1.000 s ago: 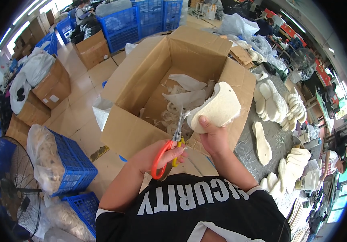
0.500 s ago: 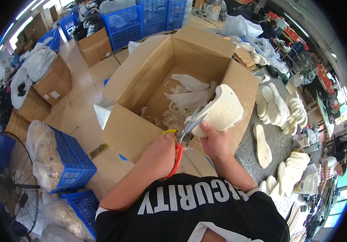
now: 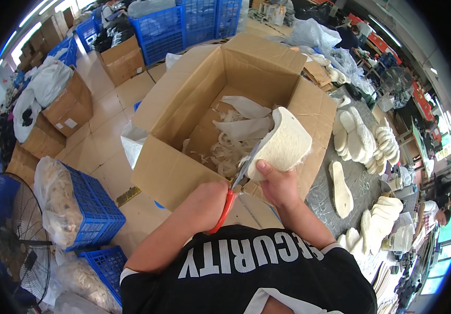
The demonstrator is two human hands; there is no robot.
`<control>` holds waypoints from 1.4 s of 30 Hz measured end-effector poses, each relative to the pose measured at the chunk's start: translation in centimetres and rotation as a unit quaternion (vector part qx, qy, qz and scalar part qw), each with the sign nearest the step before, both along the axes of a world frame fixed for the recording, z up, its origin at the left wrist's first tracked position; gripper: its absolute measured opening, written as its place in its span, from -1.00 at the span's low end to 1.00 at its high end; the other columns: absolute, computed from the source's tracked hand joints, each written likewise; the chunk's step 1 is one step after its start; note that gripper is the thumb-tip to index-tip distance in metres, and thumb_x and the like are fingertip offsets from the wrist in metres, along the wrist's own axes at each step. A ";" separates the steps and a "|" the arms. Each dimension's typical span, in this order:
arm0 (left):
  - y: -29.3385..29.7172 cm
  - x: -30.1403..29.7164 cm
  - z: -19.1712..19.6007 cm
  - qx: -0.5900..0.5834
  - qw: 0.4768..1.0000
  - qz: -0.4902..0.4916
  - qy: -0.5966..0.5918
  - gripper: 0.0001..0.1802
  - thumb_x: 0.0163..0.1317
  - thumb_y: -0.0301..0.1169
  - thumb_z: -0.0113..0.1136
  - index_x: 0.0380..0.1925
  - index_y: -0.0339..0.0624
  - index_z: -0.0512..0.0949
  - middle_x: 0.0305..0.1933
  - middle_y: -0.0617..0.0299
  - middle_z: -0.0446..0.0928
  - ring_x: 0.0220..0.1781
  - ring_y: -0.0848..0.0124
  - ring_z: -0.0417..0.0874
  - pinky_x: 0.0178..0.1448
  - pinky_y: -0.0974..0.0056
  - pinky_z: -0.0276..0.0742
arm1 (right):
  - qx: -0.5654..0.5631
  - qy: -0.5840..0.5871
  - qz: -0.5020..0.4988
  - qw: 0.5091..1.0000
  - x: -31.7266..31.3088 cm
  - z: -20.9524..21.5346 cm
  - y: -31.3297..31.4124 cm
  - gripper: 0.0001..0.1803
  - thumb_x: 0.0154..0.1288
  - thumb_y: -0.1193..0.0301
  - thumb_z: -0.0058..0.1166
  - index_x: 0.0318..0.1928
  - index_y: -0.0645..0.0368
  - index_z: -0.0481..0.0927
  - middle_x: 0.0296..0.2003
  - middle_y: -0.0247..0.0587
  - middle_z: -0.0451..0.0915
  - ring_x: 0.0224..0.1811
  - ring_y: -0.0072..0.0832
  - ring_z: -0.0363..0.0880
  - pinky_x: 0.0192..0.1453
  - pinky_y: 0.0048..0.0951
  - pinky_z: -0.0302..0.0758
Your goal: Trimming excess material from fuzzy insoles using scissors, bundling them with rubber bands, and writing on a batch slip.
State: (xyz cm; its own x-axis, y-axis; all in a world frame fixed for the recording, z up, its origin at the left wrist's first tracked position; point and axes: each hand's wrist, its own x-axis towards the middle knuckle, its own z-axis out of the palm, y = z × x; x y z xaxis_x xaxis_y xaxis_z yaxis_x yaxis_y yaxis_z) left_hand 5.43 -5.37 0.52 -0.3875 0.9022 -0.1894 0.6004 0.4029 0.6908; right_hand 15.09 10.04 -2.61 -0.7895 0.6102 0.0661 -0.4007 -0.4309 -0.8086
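My left hand (image 3: 208,205) is wrapped round the handles of red-handled scissors (image 3: 227,210). Their blades lie along the lower left edge of a cream, fuzzy, curved piece of lining (image 3: 288,138) and look closed or nearly so. My right hand (image 3: 279,184) grips that piece at its near end, thumb on top. Both hands are over the near side of an open cardboard box (image 3: 178,162). Inside it lie thin, curly cream trimmings (image 3: 225,157) and white sheet scraps (image 3: 243,128). The far sides of my left fingers are hidden.
On the grey bench to the right lie a single cream insole (image 3: 340,191) and stacks of cream pieces (image 3: 356,137). A blue crate (image 3: 97,212) with bagged goods and a standing fan (image 3: 18,240) are at left. Other cartons (image 3: 71,104) stand beyond.
The scissor blades have closed from an open spread along the piece's edge. My right hand and the piece have shifted slightly left, and the piece has tilted a little.
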 end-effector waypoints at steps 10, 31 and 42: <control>2.2 -4.8 -4.3 0.228 0.624 0.135 -0.735 -0.60 0.29 -0.18 0.04 -0.21 -0.38 0.42 -0.24 -0.09 0.56 -0.32 0.17 0.60 -0.07 0.12 0.56 | -0.101 -0.010 0.005 0.995 -1.0 0.5 1.6 -0.58 0.21 0.61 0.05 0.09 0.18 0.34 -0.06 -0.20 0.50 0.01 -0.38 0.48 0.09 -0.33 0.44; 2.2 -4.6 -4.8 0.277 0.816 0.153 -0.485 -0.69 -0.09 -0.58 0.28 -0.34 -0.20 0.38 -0.38 0.25 0.43 -0.37 0.47 0.52 -0.26 0.38 0.46 | -0.207 0.084 0.126 0.967 -0.7 0.8 2.8 -0.29 0.31 -0.14 -0.23 0.27 0.09 0.21 0.18 -0.17 0.35 0.26 -0.22 0.26 0.33 -0.05 0.16; 3.5 0.4 -2.4 0.240 0.882 0.238 -0.329 -0.77 0.15 -0.47 0.17 -0.25 -0.32 0.38 -0.25 -0.05 0.56 -0.46 0.33 0.64 -0.35 0.30 0.60 | -0.078 0.151 -0.041 0.985 5.1 0.4 5.9 -0.53 0.29 0.64 -0.13 0.22 0.13 0.29 0.10 -0.24 0.44 0.12 -0.35 0.44 0.21 -0.22 0.37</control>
State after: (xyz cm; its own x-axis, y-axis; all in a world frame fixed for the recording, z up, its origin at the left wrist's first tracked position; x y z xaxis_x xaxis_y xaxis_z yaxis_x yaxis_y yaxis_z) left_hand 5.78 -1.90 -1.92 -0.6929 0.7043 -0.1541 -0.1515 0.0667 0.9862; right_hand 20.17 15.96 -2.24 -0.6965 0.6919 0.1903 -0.6505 -0.4969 -0.5744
